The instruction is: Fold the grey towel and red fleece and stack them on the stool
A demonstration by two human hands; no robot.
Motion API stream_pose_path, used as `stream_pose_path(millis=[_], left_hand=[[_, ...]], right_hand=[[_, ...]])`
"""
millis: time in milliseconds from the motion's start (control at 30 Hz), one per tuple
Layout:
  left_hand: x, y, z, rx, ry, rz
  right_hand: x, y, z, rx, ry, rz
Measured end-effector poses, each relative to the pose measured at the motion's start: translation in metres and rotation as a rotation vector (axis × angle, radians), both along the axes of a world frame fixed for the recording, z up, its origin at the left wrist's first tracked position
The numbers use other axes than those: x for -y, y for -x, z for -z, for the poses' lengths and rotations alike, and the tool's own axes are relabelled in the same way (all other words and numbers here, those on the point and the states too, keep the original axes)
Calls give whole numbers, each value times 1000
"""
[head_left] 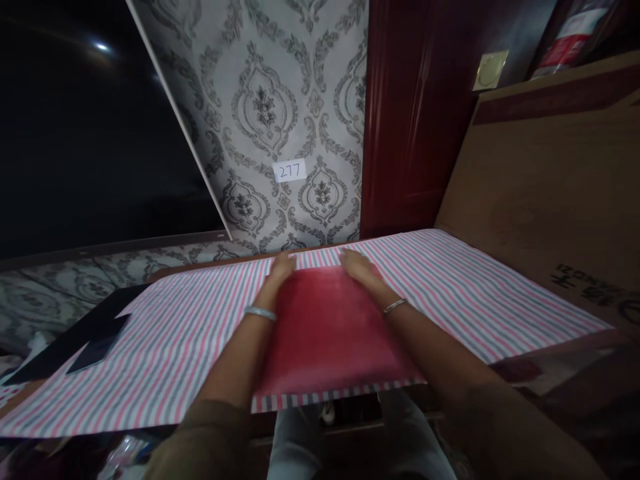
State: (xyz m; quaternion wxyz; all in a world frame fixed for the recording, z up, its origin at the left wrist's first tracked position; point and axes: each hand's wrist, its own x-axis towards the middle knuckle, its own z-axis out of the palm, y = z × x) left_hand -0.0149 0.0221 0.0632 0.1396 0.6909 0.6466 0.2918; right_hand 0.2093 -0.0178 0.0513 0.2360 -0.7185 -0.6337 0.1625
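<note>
At the far left a dark flat sheet (75, 340) lies on the edge of the striped cloth (500, 293) that covers the table. The left hand (280, 270), wrist ringed by a bangle (260, 312), reaches forward with its forearm angled inward, fingers loose and flat on the far left corner of the red folded fabric (327, 333) at the cloth's middle. The right hand (357, 265) mirrors it, fingers extended and pressing the far right corner. A cardboard box (550, 200) stands at the right.
</note>
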Motion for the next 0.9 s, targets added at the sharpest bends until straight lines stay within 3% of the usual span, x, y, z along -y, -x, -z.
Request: stream_pose_path(millis=[133, 300, 467, 600, 900], left_hand=[[23, -52, 28, -210, 25, 102], [44, -51, 58, -379, 14, 108], [37, -35, 56, -460, 19, 127], [28, -17, 53, -522, 85, 52], [12, 14, 52, -435, 189, 48]], right_hand=[[13, 56, 18, 148, -62, -132], [28, 51, 48, 270, -125, -168], [19, 27, 53, 316, -133, -139], [17, 8, 55, 325, -114, -84], [12, -11, 63, 295, -69, -26]])
